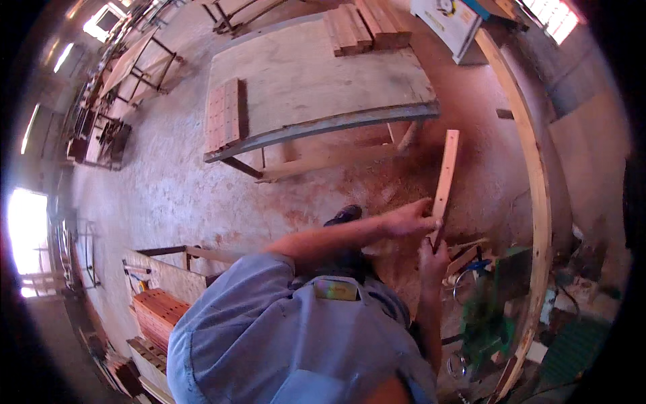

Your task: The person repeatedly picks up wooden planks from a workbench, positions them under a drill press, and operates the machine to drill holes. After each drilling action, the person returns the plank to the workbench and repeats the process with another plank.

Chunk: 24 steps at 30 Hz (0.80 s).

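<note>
A narrow wooden strip (pixel 447 168) with several small holes along its face is held out in front of me, to the right of my body. My right hand (pixel 434 259) is wrapped round its near end. My left hand (pixel 412 217) reaches across and grips the strip just beyond the right hand, its fingers against the near part. The strip's far end points away from me, beside the corner of a large worktable (pixel 303 74). A green machine (pixel 494 303) with a blue knob (pixel 479 264) stands close to the right of my right hand.
On the worktable lie drilled strips (pixel 224 114) at left and stacked wooden pieces (pixel 363 30) at the back. More drilled pieces (pixel 159 313) sit on a bench at lower left. A long timber (pixel 536 175) runs along the right. A white and blue machine (pixel 451 23) stands far right.
</note>
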Tool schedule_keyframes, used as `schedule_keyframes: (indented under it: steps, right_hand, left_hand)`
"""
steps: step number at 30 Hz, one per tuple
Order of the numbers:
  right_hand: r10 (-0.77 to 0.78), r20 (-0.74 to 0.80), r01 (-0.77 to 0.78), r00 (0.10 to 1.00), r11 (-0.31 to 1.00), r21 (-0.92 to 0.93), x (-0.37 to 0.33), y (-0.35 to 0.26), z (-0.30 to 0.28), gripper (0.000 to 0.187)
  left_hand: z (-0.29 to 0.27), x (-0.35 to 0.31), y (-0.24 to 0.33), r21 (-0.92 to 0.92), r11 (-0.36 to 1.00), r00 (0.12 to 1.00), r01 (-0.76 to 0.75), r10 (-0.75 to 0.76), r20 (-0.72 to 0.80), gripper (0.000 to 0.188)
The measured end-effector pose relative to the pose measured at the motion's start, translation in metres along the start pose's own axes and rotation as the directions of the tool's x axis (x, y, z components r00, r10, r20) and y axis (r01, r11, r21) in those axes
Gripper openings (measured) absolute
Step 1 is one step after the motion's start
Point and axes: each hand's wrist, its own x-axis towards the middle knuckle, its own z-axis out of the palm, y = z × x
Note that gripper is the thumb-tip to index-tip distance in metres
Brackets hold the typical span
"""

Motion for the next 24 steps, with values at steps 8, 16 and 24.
schedule_keyframes:
  steps: [8, 16, 24]
  right_hand:
    - [-0.273, 0.197, 0.291, 0.942, 0.954, -0.069, 0.027, -0.032, 0.098, 0.047]
    - [-0.007, 0.044, 0.020, 0.999, 0.950, -0.311, 0.042, 0.006, 0.103, 0.030]
    - [0.410, 0.045, -0.408, 0.911, 0.912, -0.046, 0.070, -0.003, 0.143, 0.028]
  left_hand:
    - [-0.141, -0.038, -0.002, -0.146, 0.980, 0.747, 0.138, -0.200, -0.634, 0.029]
    - [-0.368, -0.129, -0.046, 0.038, 0.973, 0.326, 0.230, -0.040, -0.945, 0.033]
    - [-0.504, -0.157, -0.061, 0.299, 0.786, 0.056, 0.542, 0.321, -0.945, 0.025]
